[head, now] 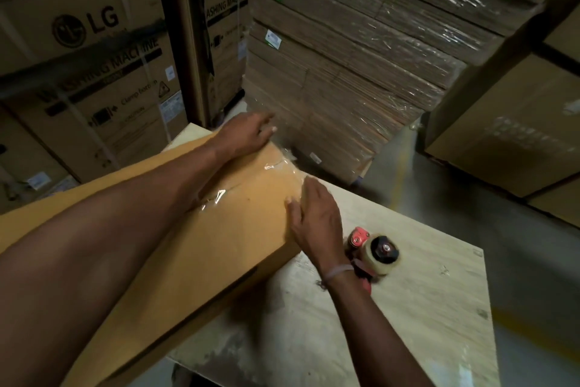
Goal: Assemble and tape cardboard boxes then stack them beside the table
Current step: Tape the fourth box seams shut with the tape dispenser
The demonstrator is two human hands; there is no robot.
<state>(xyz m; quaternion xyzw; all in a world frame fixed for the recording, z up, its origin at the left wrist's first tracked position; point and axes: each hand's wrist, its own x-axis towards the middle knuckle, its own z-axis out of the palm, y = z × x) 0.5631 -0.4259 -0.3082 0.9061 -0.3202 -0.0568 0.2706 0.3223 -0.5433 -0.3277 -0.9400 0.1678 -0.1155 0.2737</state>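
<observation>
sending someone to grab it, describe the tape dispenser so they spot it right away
On the pale wooden table, look just right of the tan cardboard box, behind the right hand. The tape dispenser lies there, the only red-and-black item, carrying a clear tape roll.

Tape dispenser (375, 256) right of box (201, 229), on table (423, 308)

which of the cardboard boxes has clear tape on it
The plain yellowish box on the table, under both hands: clear tape shines along its top seam. The printed washing machine boxes behind it stand untouched.
</observation>
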